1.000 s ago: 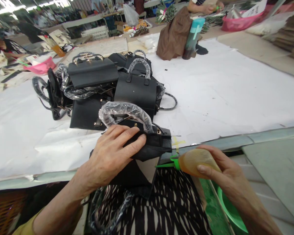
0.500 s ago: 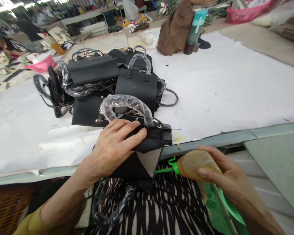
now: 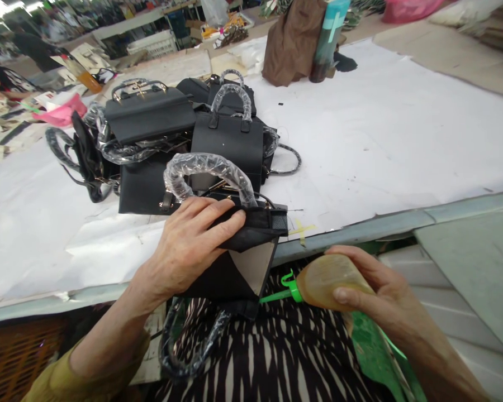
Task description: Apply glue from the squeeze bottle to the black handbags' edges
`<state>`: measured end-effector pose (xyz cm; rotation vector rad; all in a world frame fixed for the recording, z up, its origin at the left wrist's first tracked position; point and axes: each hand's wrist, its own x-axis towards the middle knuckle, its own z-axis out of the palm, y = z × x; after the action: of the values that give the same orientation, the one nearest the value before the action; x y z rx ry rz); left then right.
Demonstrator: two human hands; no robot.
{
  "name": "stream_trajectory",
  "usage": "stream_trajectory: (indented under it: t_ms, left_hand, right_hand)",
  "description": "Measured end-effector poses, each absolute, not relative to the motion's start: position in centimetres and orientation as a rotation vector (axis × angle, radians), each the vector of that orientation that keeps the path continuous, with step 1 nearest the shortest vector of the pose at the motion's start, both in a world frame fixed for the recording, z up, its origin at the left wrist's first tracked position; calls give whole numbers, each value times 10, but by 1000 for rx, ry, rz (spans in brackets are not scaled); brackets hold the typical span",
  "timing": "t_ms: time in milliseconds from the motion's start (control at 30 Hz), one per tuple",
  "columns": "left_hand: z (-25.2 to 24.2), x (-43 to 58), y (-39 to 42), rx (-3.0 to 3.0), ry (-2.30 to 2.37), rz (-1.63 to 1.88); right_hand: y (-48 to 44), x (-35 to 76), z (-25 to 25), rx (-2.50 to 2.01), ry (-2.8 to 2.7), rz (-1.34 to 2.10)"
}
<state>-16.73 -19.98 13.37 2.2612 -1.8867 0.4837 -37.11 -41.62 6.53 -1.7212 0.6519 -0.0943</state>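
Handbag (image 3: 222,282) tilted between table edge and lap, beneath the left hand (image 3: 188,245); squeeze bottle (image 3: 324,279) in the right hand (image 3: 371,287).
Left fingers clasp the folded black cloth along the bag's upper part, bent over it, thumb hidden; right fingers and thumb wrap the bottle, its green nozzle (image 3: 276,296) at the lower corner of a pale, flat triangular panel (image 3: 255,265); contact of tip with bag cannot be made out. Bag smooth, black; arched upper handle (image 3: 216,164) in crinkled clear film. Bottle rounded, translucent, amber-tinted. Beyond, a heap of black bags (image 3: 228,142) on white-covered table (image 3: 360,139); pink container (image 3: 408,8) cut off by the top edge, far background blurred.
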Motion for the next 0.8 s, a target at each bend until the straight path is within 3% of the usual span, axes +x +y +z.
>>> stream_trajectory:
  t_ms: [467, 800]
  left_hand:
    - [137, -164, -202, 2255, -1862, 500]
    - [139, -164, -202, 2281, -1860, 487]
  right_hand:
    - [-417, -386, 47, -1537, 632, -66]
    - [-407, -398, 23, -1110, 778, -96]
